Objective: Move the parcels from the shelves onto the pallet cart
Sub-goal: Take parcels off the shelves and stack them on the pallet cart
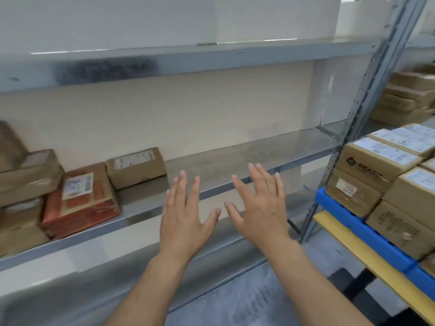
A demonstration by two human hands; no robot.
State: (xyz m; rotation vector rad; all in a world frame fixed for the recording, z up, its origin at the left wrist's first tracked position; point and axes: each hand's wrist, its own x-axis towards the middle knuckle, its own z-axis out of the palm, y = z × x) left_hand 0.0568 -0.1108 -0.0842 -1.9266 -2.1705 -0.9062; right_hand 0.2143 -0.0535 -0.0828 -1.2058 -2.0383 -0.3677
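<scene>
My left hand (184, 215) and my right hand (259, 205) are held out side by side in front of the metal shelf (247, 158), fingers straight and spread, holding nothing. To their left on that shelf sit a small brown parcel (136, 167), a red-and-brown parcel (81, 201) and a stack of brown parcels (23, 184) at the frame's left edge. The pallet cart (360, 228), with a blue pallet on a yellow deck, stands at the right and carries several brown labelled parcels (376, 161).
A grey perforated upright (367, 100) of the shelving stands between the shelf and the cart. An upper shelf (164, 60) runs overhead and a lower shelf (117, 276) lies below my forearms. More boxes (409, 97) are stacked on the racking at the far right.
</scene>
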